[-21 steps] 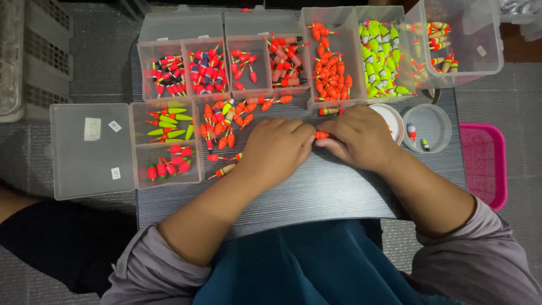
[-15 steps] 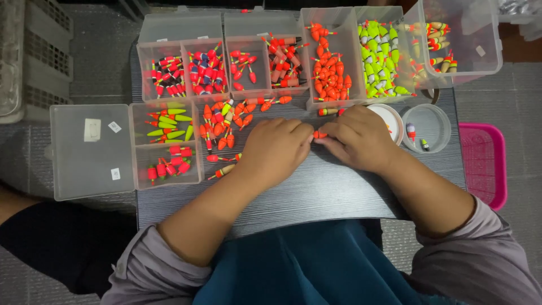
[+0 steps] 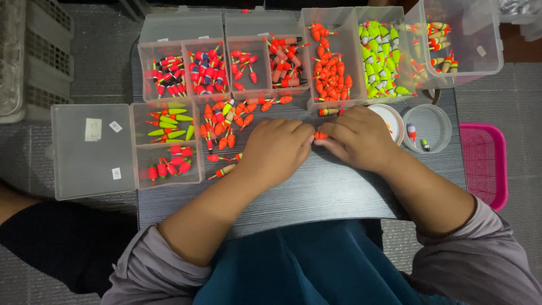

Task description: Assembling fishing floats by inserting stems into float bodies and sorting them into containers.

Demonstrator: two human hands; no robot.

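Orange float (image 3: 320, 135) pinched btwn both hands at mid-table (image 3: 316, 192): left hand (image 3: 275, 148) and right hand (image 3: 357, 137), fingertips closed on it. Looks like mid-sorting; next move prob needs a clean lift w/o dropping. Beyond: loose floats (image 3: 228, 125), clear divided boxes (image 3: 333, 59).

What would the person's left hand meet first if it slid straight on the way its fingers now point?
The left hand points rightwards at the small orange float pinched between both hands; that comes first, then the right hand's fingertips just behind it. Depth is unclear from above.
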